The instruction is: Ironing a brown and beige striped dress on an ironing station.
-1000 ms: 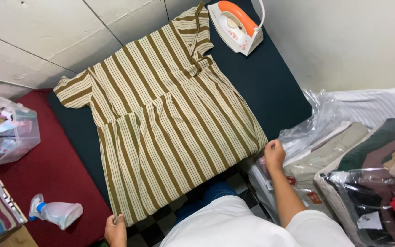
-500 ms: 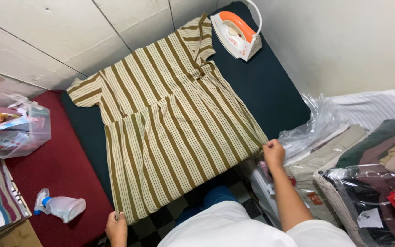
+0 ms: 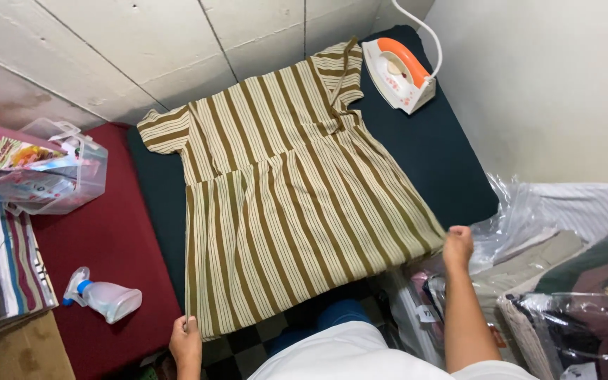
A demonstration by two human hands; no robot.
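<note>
Since the earlier frames the striped dress [image 3: 286, 204] lies in much the same spread on the dark green surface [image 3: 431, 155], and both hands have kept their hold at its hem corners; the view has shifted a little, so the iron [image 3: 399, 74] and the clear plastic box [image 3: 51, 172] sit further into the picture.

The left hand [image 3: 186, 345] reaches up from the bottom edge, its grip pinched closed on the hem's left corner. The right hand [image 3: 457, 245] is stretched forward on a straight forearm, its grip closed on the hem's right corner, pulling the lower edge taut between the two.

The dress lies flat with its neck toward the wall and short sleeves spread. The white and orange iron stands at the far end of the surface, just beside one sleeve. To the left, a red mat [image 3: 114, 260] carries a spray bottle [image 3: 103, 299] and the clear box. To the right, folded clothes in plastic bags [image 3: 564, 281] crowd close to the right hand.
</note>
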